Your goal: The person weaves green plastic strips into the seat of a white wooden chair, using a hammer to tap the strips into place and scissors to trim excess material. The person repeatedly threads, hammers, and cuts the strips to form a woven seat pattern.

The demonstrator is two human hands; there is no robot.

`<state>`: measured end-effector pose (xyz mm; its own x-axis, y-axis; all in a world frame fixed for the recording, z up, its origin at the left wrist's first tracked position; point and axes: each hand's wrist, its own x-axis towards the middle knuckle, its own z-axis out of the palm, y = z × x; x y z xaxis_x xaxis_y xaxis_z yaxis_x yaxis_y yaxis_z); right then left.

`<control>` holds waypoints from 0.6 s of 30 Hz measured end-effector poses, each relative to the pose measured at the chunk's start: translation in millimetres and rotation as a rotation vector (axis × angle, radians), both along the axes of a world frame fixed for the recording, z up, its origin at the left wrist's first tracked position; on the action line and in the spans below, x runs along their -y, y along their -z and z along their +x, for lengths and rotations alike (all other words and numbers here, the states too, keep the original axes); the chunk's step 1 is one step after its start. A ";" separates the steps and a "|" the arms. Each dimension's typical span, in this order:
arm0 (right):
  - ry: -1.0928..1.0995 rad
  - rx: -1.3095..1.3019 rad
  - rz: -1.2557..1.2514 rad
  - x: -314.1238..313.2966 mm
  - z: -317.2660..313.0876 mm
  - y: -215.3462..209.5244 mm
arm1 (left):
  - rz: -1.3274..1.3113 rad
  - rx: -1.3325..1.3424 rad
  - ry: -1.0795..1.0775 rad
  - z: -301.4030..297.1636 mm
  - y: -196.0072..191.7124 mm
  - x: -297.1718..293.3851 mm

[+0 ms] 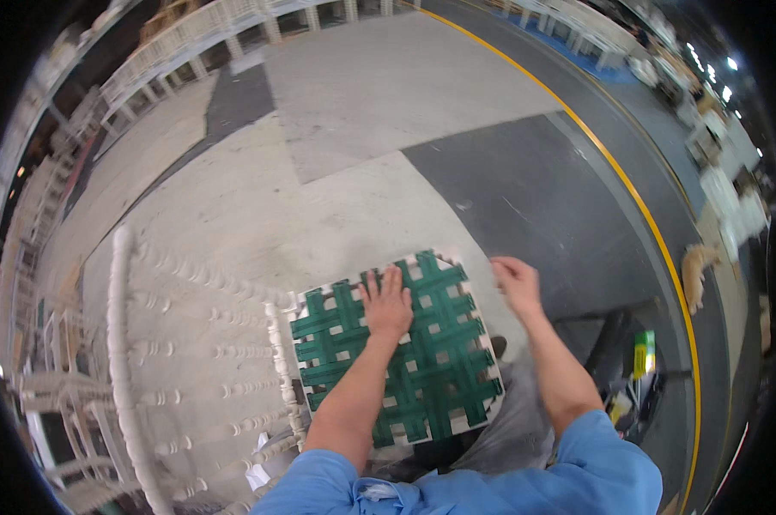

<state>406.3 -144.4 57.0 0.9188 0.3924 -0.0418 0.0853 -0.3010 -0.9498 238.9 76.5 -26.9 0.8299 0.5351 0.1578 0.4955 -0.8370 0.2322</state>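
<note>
A square chair seat (427, 378) woven from green webbing straps over a white frame lies before me. Its turned, cream-white chair back (126, 360) with spindles extends to the left. My left hand (388, 309) lies flat on the straps near the far side, fingers stretched apart. Off the seat's right edge, my right hand (517, 285) is raised with its fingers curled together. Whether anything small is pinched in it I cannot make out.
To my right stands a dark holder (615, 352) with a green and yellow package (644, 354) and tools. A yellow line (637, 197) curves along the floor. Flattened cardboard sheets (362, 94) cover the floor ahead. White chair frames (70, 386) stand at left, a cat-like tan shape (697, 273) at far right.
</note>
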 end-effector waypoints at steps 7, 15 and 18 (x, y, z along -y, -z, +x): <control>0.895 -0.071 -0.425 363.8 -120.2 -77.6 | 0.053 -0.167 0.031 10.4 8.4 3.4; 0.773 -0.404 -0.766 432.0 -201.4 -16.5 | 0.032 -0.220 -0.020 11.1 -6.7 2.4; 0.794 -0.357 -0.870 424.5 -184.0 0.7 | 0.013 -0.142 -0.025 6.0 -6.2 -3.8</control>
